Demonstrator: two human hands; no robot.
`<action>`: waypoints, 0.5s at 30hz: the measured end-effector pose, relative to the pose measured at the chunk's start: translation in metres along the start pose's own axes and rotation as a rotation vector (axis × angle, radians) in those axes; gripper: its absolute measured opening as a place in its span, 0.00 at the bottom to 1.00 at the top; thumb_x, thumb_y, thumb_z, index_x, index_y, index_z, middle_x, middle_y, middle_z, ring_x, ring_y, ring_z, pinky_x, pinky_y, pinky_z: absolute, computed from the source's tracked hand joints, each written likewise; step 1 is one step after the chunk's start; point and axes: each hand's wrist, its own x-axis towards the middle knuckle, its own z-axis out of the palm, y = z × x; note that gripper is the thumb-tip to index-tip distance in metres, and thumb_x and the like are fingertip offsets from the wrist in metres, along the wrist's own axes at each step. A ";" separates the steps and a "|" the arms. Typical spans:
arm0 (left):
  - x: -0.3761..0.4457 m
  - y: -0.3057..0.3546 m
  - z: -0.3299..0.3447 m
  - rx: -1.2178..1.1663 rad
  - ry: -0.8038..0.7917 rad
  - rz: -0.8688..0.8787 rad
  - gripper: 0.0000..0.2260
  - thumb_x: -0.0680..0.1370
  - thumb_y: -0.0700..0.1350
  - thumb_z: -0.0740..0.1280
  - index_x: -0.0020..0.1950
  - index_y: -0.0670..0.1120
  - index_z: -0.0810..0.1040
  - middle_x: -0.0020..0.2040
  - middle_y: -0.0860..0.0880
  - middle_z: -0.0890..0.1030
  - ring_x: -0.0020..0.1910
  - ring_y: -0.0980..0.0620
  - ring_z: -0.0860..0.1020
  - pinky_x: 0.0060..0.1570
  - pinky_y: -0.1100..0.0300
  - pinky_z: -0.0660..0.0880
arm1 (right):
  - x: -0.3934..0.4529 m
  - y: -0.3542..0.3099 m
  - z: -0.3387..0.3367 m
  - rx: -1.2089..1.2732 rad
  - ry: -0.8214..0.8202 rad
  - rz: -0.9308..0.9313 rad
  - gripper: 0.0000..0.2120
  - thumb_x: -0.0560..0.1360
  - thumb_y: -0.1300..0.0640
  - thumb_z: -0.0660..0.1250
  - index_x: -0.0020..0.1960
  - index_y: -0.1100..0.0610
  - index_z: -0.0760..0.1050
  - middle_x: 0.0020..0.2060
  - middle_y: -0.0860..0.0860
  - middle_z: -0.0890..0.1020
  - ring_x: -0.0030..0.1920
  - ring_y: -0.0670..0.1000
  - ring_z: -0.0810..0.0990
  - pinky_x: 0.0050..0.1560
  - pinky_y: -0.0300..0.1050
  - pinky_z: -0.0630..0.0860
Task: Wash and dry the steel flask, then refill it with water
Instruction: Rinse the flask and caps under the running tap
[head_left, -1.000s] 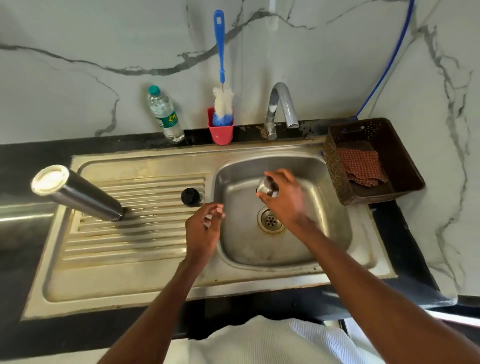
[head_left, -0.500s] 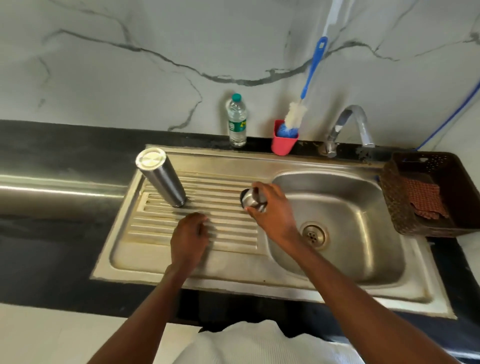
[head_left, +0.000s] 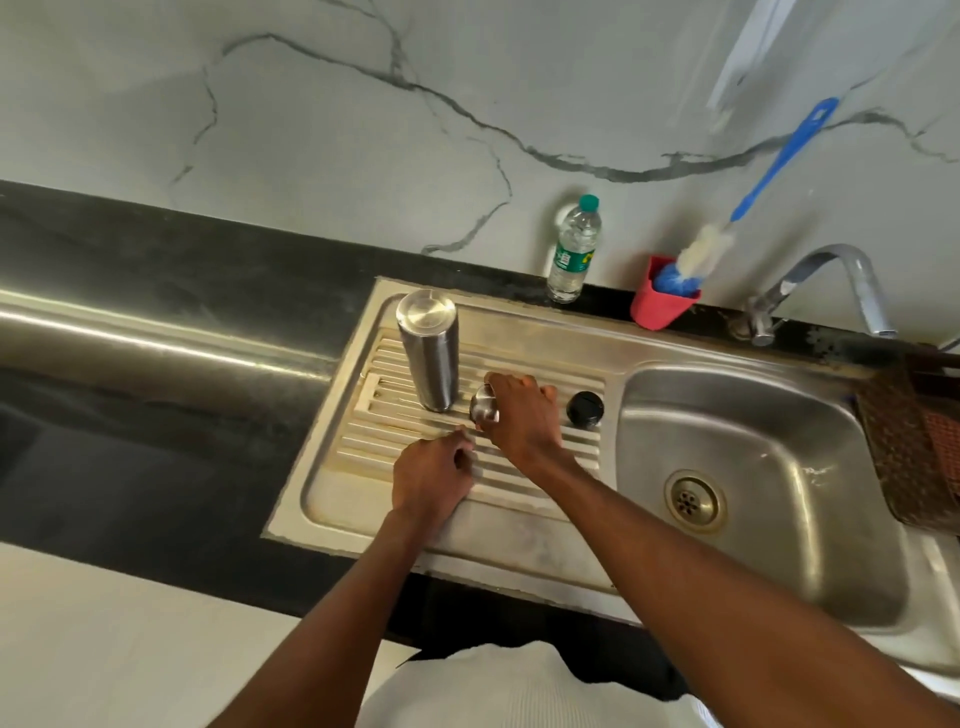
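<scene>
Steel flask (head_left: 430, 358), a tall brushed-metal cylinder, stands inverted on the ribbed stainless draining board (head_left: 363, 431), its flat base toward the camera and its mouth hidden against the ribs. Just right of it the right hand (head_left: 519, 415) curls its fingers round a small shiny steel cup-shaped lid (head_left: 484, 408); only the lid's rounded left side shows, the rest covered by the palm, so I cannot tell whether it touches the board. The left hand (head_left: 434, 478) hovers low over the ribs just in front, fingers bent inward; their tips are turned away from the camera and whether they pinch anything cannot be made out. A small round black cap (head_left: 585, 409) lies on the board to the right of the right hand, near the steel sink basin (head_left: 753, 415). Behind, on the black counter, stand a clear plastic water bottle with a green cap (head_left: 574, 249) and a red cup (head_left: 660, 304) holding a blue-handled bottle brush (head_left: 769, 176). The chrome tap (head_left: 831, 280) arches rightward. A brown woven basket (head_left: 904, 436) is cut off by the right edge.
</scene>
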 end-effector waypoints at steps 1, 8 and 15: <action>0.000 -0.001 0.001 0.008 0.005 0.008 0.12 0.76 0.49 0.67 0.57 0.57 0.84 0.47 0.50 0.88 0.48 0.44 0.85 0.46 0.55 0.79 | 0.000 -0.001 0.001 -0.005 0.000 -0.004 0.22 0.78 0.45 0.67 0.70 0.47 0.71 0.67 0.47 0.79 0.68 0.53 0.73 0.62 0.54 0.65; -0.002 -0.004 0.004 0.010 0.043 0.070 0.12 0.76 0.48 0.68 0.58 0.56 0.83 0.46 0.50 0.88 0.47 0.44 0.85 0.44 0.55 0.77 | -0.015 0.030 -0.011 0.081 0.230 0.076 0.27 0.75 0.45 0.72 0.72 0.49 0.71 0.70 0.48 0.74 0.73 0.54 0.69 0.69 0.59 0.67; -0.014 0.018 0.020 -0.014 0.059 0.328 0.09 0.77 0.45 0.71 0.56 0.53 0.85 0.50 0.53 0.87 0.46 0.50 0.84 0.45 0.56 0.79 | -0.025 0.106 -0.020 0.053 -0.064 0.263 0.31 0.76 0.46 0.72 0.76 0.42 0.67 0.77 0.50 0.62 0.76 0.62 0.61 0.72 0.62 0.68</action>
